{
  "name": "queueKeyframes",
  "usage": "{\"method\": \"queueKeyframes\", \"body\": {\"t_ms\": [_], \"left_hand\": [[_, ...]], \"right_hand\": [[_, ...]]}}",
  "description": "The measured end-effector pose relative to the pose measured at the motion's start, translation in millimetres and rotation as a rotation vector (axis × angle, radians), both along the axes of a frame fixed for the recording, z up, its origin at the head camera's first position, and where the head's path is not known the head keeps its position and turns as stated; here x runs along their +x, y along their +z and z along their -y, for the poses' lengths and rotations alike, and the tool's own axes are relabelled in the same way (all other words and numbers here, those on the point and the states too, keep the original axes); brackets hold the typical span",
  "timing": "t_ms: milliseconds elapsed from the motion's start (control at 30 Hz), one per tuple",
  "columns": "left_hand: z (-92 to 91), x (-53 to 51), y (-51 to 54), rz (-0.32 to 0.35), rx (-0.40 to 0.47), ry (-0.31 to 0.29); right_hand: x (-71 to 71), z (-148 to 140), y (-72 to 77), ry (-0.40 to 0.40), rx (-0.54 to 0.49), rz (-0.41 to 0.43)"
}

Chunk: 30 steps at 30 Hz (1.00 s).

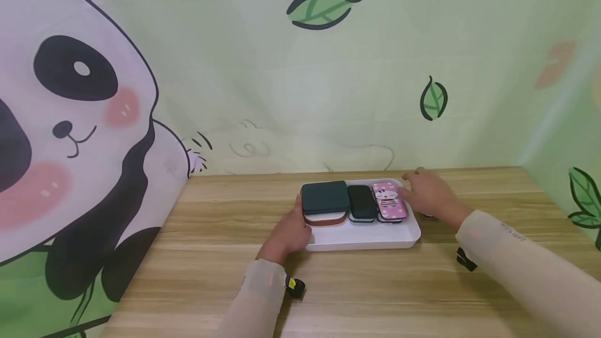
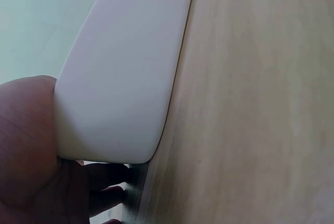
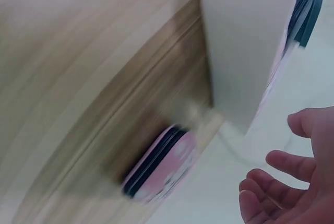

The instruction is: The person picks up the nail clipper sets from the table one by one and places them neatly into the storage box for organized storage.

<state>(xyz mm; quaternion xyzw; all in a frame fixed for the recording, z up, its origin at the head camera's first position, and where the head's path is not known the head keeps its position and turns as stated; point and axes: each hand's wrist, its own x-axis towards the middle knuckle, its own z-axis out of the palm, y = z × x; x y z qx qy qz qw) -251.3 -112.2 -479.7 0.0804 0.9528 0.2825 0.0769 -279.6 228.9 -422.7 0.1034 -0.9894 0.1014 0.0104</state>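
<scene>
A white tray (image 1: 361,245) stands on the table. My left hand (image 1: 286,228) grips its left end, the thumb over the rim and fingers beneath the end wall in the left wrist view. Inside, a dark green case (image 1: 325,197) lies over a white-and-brown one (image 1: 326,219). Beside it a black case (image 1: 362,201) sits on a pale one, and a pink case with a cartoon cat (image 1: 389,200) on another. My right hand (image 1: 432,194) is at the tray's right side, fingers loosely bent and holding nothing. Below it lies another pink case (image 3: 162,164), black-edged.
The wooden table (image 1: 211,254) meets a green cloth backdrop (image 1: 235,67) with a printed panda and leaves. Black wrist gear (image 1: 296,287) hangs at my left cuff, and a similar black piece (image 1: 466,260) shows under the right sleeve.
</scene>
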Motion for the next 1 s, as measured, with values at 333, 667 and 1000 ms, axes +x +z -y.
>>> {"method": "queueKeyframes", "body": {"t_ms": [333, 667, 1000], "left_hand": [[1.7, 1.4, 0.9, 0.006, -0.009, 0.008], [-0.5, 1.6, 2.2, 0.033, -0.011, 0.013], [-0.6, 3.5, 4.4, 0.033, -0.006, 0.008]], "right_hand": [[-3.0, -35.0, -10.7, -0.101, 0.072, 0.116], [-9.9, -54.0, -33.5, -0.122, 0.030, 0.258], [-11.7, -50.2, -35.1, -0.068, 0.064, 0.232]]}}
